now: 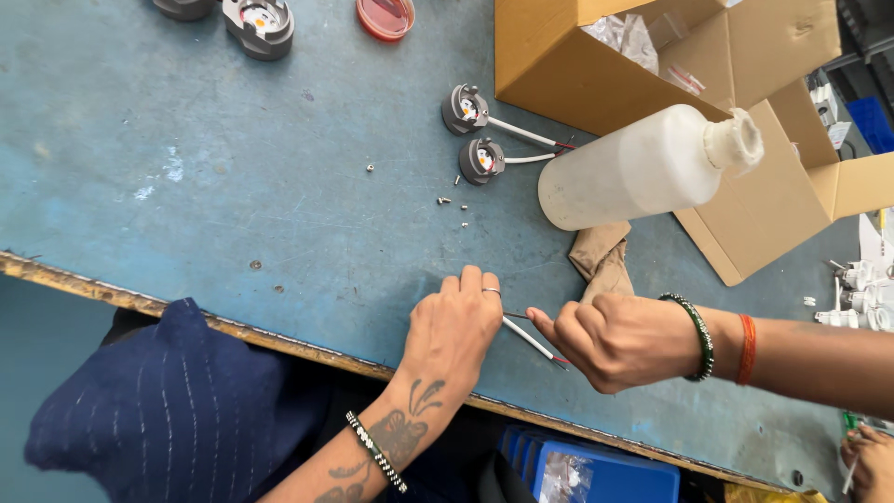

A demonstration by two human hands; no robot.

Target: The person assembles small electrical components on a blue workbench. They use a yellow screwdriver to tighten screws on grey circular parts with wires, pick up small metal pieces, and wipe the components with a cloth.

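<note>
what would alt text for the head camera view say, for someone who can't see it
Two bare hands meet near the front edge of a blue worktable: the left hand lies over one end of white and red wires, the right hand pinches them. Beyond lie two small grey lamp parts, loose screws, a white plastic bottle and an open cardboard box.

Worktop (233, 186): matt blue painted surface, scuffed and scratched, with a worn, chipped wooden front edge. Lamp housings (475, 135): dull grey cast metal, with smooth white plastic-sheathed leads. Screws (445, 200): small bright metal. Bottle (643, 168): translucent, cloudy white plastic, slightly glossy. Box (596, 56): matt brown corrugated cardboard. Wrapping (601, 256) beside the bottle: crumpled brown paper. Dish (385, 17): glossy red plastic. Bangle (694, 335) at the right wrist: shiny green beads. Garment (168, 401): soft navy cloth, finely striped.
</note>
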